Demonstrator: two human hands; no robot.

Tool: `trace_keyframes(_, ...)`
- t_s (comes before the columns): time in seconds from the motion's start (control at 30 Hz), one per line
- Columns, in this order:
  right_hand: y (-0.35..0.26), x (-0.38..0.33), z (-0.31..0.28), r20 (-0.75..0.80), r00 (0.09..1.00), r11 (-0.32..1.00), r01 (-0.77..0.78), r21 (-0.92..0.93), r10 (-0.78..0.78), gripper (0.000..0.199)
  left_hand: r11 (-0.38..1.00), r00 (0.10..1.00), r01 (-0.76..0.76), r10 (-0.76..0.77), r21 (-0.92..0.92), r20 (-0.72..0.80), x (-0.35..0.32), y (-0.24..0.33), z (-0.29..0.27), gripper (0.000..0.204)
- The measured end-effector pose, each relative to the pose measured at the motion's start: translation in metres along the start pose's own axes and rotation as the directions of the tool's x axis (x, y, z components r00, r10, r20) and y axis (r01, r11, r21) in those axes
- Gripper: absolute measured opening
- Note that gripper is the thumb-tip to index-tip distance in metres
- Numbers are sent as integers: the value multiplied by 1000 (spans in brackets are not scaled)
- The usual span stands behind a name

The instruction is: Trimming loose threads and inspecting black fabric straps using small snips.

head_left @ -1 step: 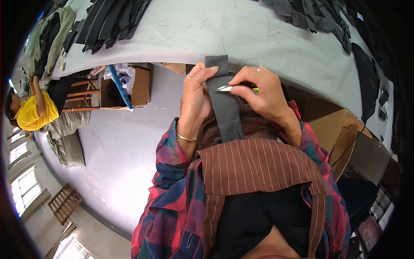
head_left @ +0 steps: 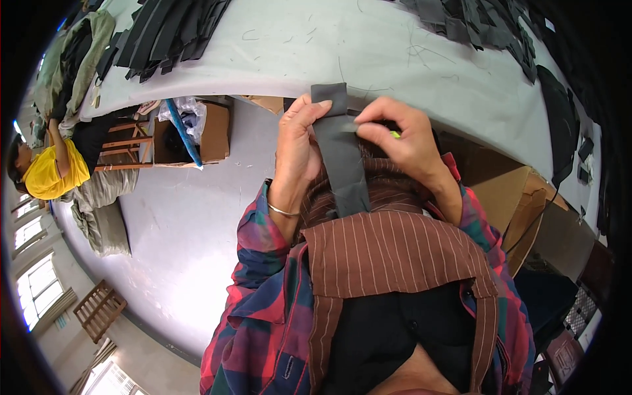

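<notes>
A long dark grey fabric strip hangs down in front of me, its lower end over my brown striped apron. My left hand pinches it near the top, thumb across the cloth, with a short end sticking up above the thumb. Closed in my right hand is a small bladed tool, apparently thread snips, with a yellow-green part showing by the fingers. The blade is blurred and lies over the strip's right side; whether it touches the cloth I cannot tell.
Ahead is a pale table with loose threads. Dark strips are piled at its left, and more strips at its right. Cardboard boxes stand below. A person in a yellow top is at far left.
My right hand has shifted slightly up and to the right, and the blade now looks smeared. The left hand and the strip have moved only a trifle to the left.
</notes>
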State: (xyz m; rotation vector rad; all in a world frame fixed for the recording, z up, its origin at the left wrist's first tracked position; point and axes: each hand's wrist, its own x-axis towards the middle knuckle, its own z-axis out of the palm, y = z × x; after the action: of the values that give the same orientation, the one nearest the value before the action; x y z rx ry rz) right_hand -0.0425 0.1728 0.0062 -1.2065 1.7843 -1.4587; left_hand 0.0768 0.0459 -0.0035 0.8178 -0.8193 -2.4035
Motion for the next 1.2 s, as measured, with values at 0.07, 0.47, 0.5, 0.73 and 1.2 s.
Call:
trace_keyframes(0.07, -3, 3, -4, -40, 993, 967, -103, 233, 116, 15, 1000, 999, 6, -7, 17, 51, -3, 3, 2, 4)
trace_keyframes(0.47, 0, -3, 3, 125, 992, 961, -59, 269, 26, 11, 987, 926, 154, -127, -49, 356, -20, -14, -18, 32)
trace_keyframes(0.5, 7, -15, 2, 145, 989, 949, -71, 307, 27, 11, 983, 939, 184, -172, -13, 299, -27, -18, -19, 36)
trace_keyframes(0.73, 25, -32, 2, 262, 962, 890, -181, 419, 72, 9, 935, 919, 345, -320, -77, 229, -44, -29, -52, 55)
trace_keyframes(1.2, 7, -10, 3, 254, 945, 351, -313, 882, 206, 12, 974, 940, 29, -103, 224, 325, -34, 13, -26, 66)
